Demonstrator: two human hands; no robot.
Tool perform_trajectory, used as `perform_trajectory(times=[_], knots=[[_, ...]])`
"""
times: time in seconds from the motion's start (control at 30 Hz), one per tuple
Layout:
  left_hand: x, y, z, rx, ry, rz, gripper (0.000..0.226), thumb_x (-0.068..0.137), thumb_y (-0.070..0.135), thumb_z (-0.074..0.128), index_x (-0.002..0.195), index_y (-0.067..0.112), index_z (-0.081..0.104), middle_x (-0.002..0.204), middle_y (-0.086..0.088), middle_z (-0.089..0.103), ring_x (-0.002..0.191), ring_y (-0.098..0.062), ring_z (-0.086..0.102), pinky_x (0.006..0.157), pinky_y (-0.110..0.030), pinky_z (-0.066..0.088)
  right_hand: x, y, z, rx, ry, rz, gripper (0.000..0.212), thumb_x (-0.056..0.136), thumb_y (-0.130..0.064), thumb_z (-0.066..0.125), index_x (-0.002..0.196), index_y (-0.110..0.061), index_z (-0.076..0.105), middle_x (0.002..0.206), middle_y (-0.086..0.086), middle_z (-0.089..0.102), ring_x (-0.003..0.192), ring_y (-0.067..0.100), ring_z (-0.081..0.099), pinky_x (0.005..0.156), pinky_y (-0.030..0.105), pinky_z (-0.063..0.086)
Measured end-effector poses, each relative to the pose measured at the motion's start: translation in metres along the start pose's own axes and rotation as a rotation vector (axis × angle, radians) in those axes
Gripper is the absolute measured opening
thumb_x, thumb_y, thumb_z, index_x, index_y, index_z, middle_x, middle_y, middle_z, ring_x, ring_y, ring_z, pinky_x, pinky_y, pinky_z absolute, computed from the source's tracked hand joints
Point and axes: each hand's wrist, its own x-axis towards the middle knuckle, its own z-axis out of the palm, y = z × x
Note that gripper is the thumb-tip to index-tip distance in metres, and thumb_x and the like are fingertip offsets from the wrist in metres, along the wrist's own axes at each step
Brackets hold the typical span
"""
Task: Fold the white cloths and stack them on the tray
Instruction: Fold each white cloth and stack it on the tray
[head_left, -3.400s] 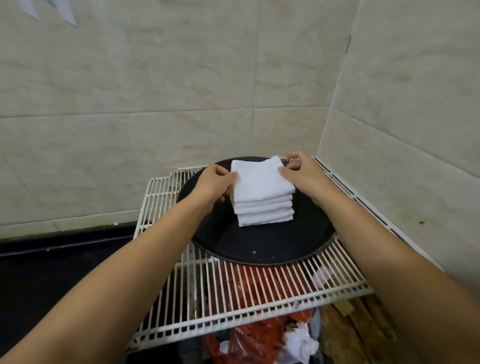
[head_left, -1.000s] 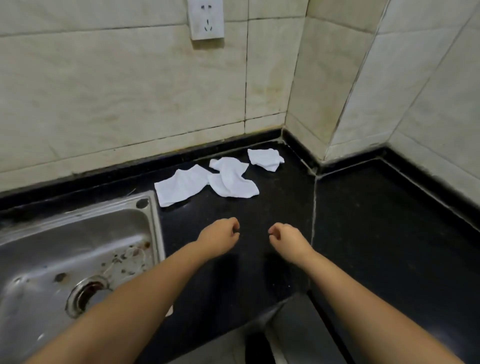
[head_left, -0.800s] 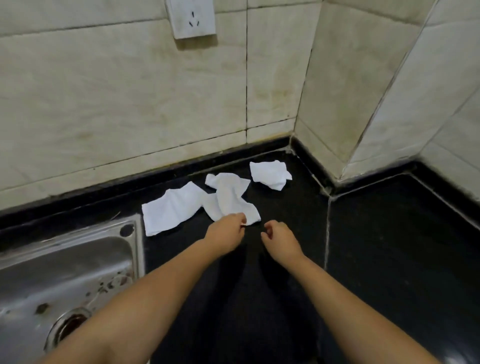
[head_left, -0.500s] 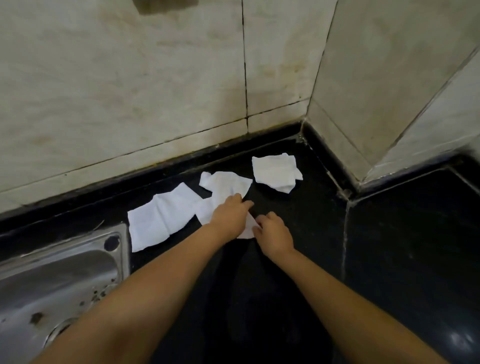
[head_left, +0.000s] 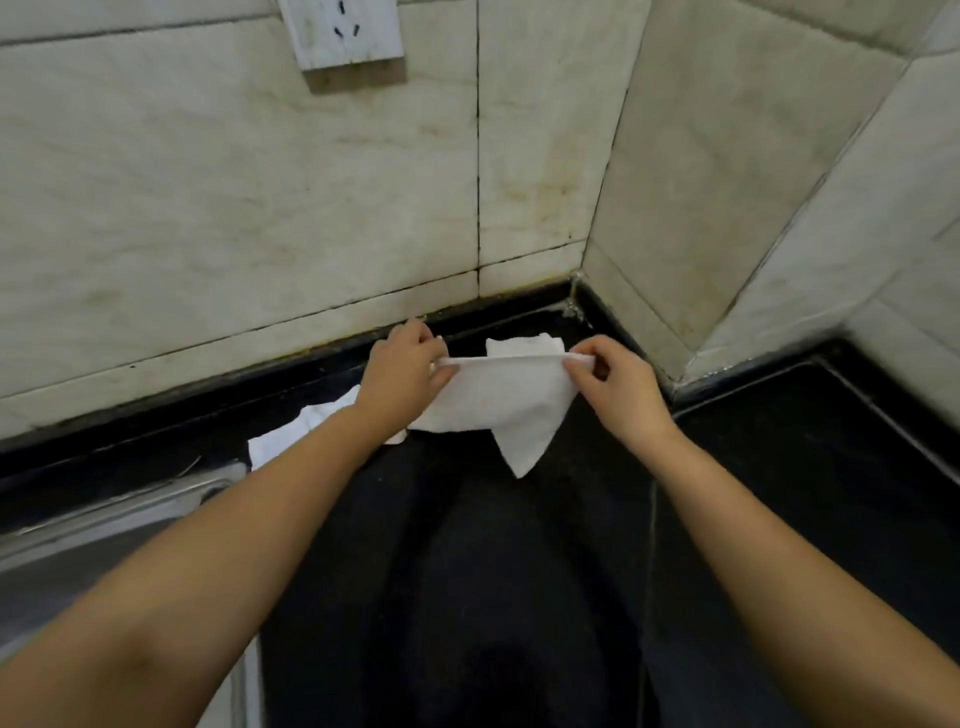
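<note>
Both bare forearms reach forward, almost parallel, with the wrists a little raised. The left hand (head_left: 402, 371) has its fingers curled, thumb and fingertips pinched together, back of the hand upward. The right hand (head_left: 615, 387) is at the same height, near it, pinching between thumb and index finger.
</note>
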Motion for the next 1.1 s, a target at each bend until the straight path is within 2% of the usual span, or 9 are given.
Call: perform_trajectory(times=[0.13, 0.23, 0.33, 0.5, 0.6, 0.7, 0.8, 0.97, 1.1], knots=[[-0.003, 0.014, -0.034, 0.014, 0.167, 0.134, 0.013, 0.078, 0.023, 0.064, 0.076, 0.010, 0.060, 0.093, -0.009, 0.061, 0.087, -0.031, 0.057, 0.076, -0.036, 0.037, -0.017, -0.022, -0.028, 0.075, 0.136, -0.039, 0.005, 0.093, -0.022, 0.056, 0.093, -0.019, 0.060, 0.080, -0.013, 0.056, 0.071, 0.002, 0.050, 0.062, 0.012, 0.039], [-0.035, 0.026, -0.052, -0.091, 0.145, 0.180, 0.015, 0.076, 0.030, 0.054, 0.070, 0.016, 0.056, 0.080, -0.001, 0.063, 0.079, -0.024, 0.059, 0.072, -0.035, 0.041, -0.052, -0.023, -0.041, 0.142, 0.156, -0.034, 0.003, 0.093, -0.019, 0.057, 0.092, -0.019, 0.060, 0.081, -0.011, 0.058, 0.071, 0.000, 0.052, 0.063, 0.011, 0.041], [-0.093, 0.035, -0.049, -0.352, -0.039, 0.078, 0.018, 0.081, 0.033, 0.055, 0.075, 0.017, 0.055, 0.072, 0.003, 0.059, 0.068, -0.017, 0.055, 0.063, -0.032, 0.042, -0.098, -0.004, -0.046, 0.149, 0.078, -0.007, 0.010, 0.091, -0.014, 0.060, 0.085, -0.021, 0.061, 0.077, -0.011, 0.059, 0.066, -0.005, 0.051, 0.062, 0.008, 0.040], [-0.204, 0.036, -0.004, -0.468, -0.393, -0.030, 0.004, 0.085, 0.024, 0.066, 0.083, 0.021, 0.063, 0.079, 0.006, 0.065, 0.073, -0.012, 0.061, 0.070, -0.030, 0.048, -0.193, 0.045, -0.039, 0.099, -0.214, 0.175, 0.005, 0.089, -0.012, 0.062, 0.086, -0.013, 0.066, 0.076, -0.001, 0.060, 0.064, 0.001, 0.050, 0.059, 0.006, 0.040], [-0.255, 0.041, 0.019, -0.533, -0.543, -0.167, 0.012, 0.086, 0.026, 0.066, 0.075, 0.029, 0.063, 0.069, 0.010, 0.061, 0.062, 0.000, 0.055, 0.066, -0.022, 0.045, -0.238, 0.075, -0.032, 0.064, -0.380, 0.307, 0.006, 0.089, -0.013, 0.062, 0.087, -0.013, 0.067, 0.082, 0.009, 0.064, 0.073, 0.009, 0.056, 0.067, 0.014, 0.043], [-0.282, 0.044, 0.026, -0.601, -0.648, -0.292, 0.013, 0.087, 0.026, 0.064, 0.075, 0.025, 0.066, 0.066, 0.008, 0.062, 0.058, 0.005, 0.056, 0.061, -0.012, 0.042, -0.254, 0.092, -0.031, 0.042, -0.489, 0.394, 0.009, 0.088, -0.011, 0.063, 0.084, -0.017, 0.068, 0.083, 0.006, 0.066, 0.079, 0.014, 0.060, 0.072, 0.023, 0.045], [-0.277, 0.040, 0.024, -0.684, -0.573, -0.409, 0.012, 0.087, 0.021, 0.065, 0.077, 0.017, 0.068, 0.073, 0.004, 0.067, 0.063, 0.003, 0.059, 0.069, -0.018, 0.046, -0.239, 0.092, -0.030, 0.020, -0.445, 0.389, 0.006, 0.088, -0.013, 0.063, 0.089, -0.015, 0.069, 0.088, 0.008, 0.067, 0.082, 0.015, 0.060, 0.074, 0.024, 0.046], [-0.225, 0.040, 0.041, -0.481, -0.327, -0.484, 0.015, 0.089, 0.025, 0.061, 0.077, 0.016, 0.060, 0.070, 0.005, 0.056, 0.070, -0.012, 0.052, 0.061, -0.023, 0.038, -0.182, 0.085, -0.006, 0.011, -0.194, 0.394, 0.007, 0.090, -0.014, 0.059, 0.095, -0.015, 0.064, 0.095, 0.004, 0.062, 0.087, 0.015, 0.057, 0.069, 0.020, 0.045], [-0.204, 0.045, 0.064, -0.334, -0.247, -0.546, 0.019, 0.092, 0.030, 0.053, 0.082, 0.015, 0.059, 0.082, -0.003, 0.057, 0.086, -0.024, 0.057, 0.083, -0.038, 0.043, -0.153, 0.087, 0.019, -0.104, -0.174, 0.406, 0.015, 0.093, -0.016, 0.051, 0.103, -0.015, 0.062, 0.100, 0.002, 0.060, 0.094, 0.017, 0.057, 0.080, 0.029, 0.046]])
